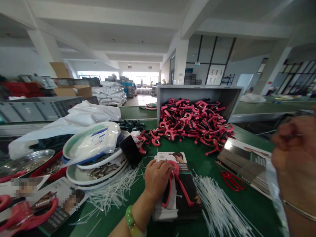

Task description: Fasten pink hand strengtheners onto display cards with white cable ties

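My left hand (158, 176), with a green bangle at the wrist, has its fingers curled over the top of a red hand grip (181, 187). That hand grip lies with its handles toward me on a stack of printed cards (191, 200). Raised at the right edge, my right hand (292, 141) is blurred, its fingers curled inward; whether it holds anything is too smeared to tell. White zip ties (222, 207) are spread to the right of the card stack, and more zip ties (113, 191) lie to its left.
Behind, a tipped grey crate (198, 87) spills red-and-black hand grips (192, 121). Stacked plates (98, 179) of metal parts and a black phone (130, 151) are at left. Red scissors (232, 181) lie beside a card pile (247, 164). Another hand grip (24, 214) is at lower left.
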